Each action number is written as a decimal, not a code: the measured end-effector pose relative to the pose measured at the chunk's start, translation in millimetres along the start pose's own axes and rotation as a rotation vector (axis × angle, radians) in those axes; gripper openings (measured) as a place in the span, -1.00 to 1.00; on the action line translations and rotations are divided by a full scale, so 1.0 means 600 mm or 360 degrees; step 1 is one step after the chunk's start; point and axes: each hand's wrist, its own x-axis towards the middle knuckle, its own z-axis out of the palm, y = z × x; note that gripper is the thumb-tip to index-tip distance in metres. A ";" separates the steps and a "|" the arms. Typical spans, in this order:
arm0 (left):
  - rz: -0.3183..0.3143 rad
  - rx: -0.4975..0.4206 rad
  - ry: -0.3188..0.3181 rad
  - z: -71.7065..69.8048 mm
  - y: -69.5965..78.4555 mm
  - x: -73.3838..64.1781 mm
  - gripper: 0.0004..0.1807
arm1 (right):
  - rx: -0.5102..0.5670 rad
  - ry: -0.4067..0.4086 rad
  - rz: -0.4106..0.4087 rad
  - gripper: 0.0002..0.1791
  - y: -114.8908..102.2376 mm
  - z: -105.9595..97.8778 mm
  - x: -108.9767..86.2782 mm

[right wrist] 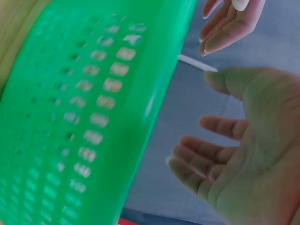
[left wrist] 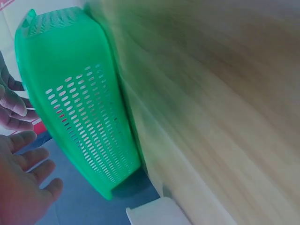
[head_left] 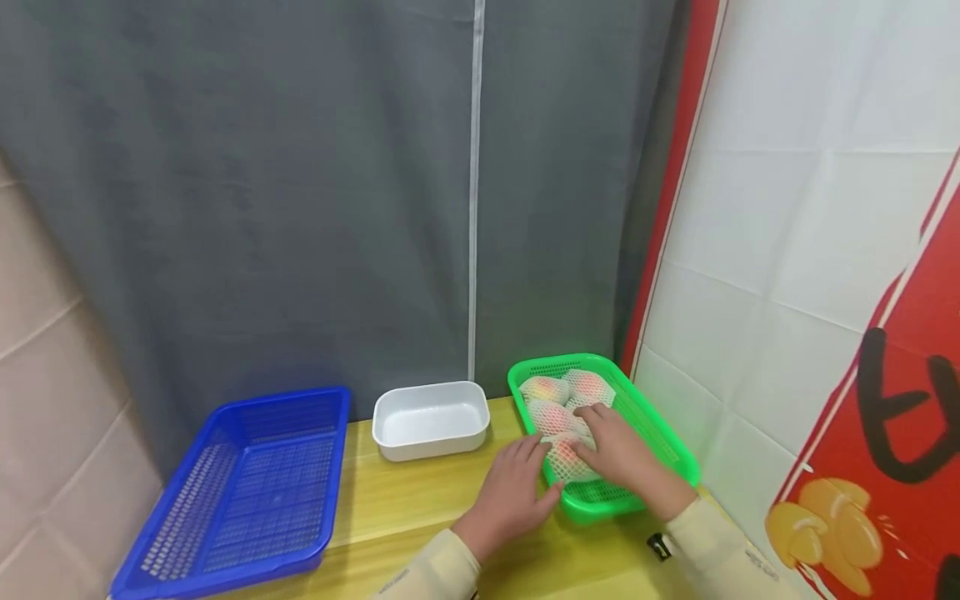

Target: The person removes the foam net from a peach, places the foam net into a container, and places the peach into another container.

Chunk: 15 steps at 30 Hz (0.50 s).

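A green basket (head_left: 671, 446) on the right of the table holds several round red-and-yellow fruits in white foam nets, among them a front fruit (head_left: 566, 458) and a back fruit (head_left: 544, 389). My left hand (head_left: 510, 492) is at the basket's near left side, fingers relaxed and spread beside the front fruit. Over the basket reaches my right hand (head_left: 622, 450), its fingertips close above the netted fruits. In the right wrist view the right hand (right wrist: 253, 136) shows loosely bent fingers with nothing between them. The left wrist view shows the left hand (left wrist: 23, 178) outside the basket wall.
A white rectangular tub (head_left: 430, 446) stands at the middle back of the wooden table (head_left: 405, 508). Left of it sits a large blue basket (head_left: 330, 508). A grey curtain (head_left: 300, 208) hangs behind, and a white wall (head_left: 750, 333) rises close on the right. A small black object (head_left: 659, 547) lies near the right sleeve.
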 end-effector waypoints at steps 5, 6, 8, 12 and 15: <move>-0.0049 0.0025 -0.0048 0.014 0.002 0.011 -0.27 | -0.0044 -0.0259 -0.0081 -0.38 0.019 0.006 0.013; -0.0057 0.0026 -0.0055 0.017 0.002 0.012 -0.26 | -0.0059 -0.0302 -0.0108 -0.37 0.023 0.010 0.017; -0.0065 0.0022 -0.0068 0.021 0.003 0.014 -0.23 | -0.0065 -0.0370 -0.0173 -0.34 0.031 0.019 0.025; -0.0072 0.0013 -0.0076 0.027 0.007 0.014 -0.19 | -0.0065 -0.0508 -0.0243 -0.31 0.046 0.036 0.040; -0.0082 0.0005 -0.0068 0.032 0.011 0.014 -0.18 | -0.0011 -0.0615 -0.0248 -0.23 0.054 0.046 0.048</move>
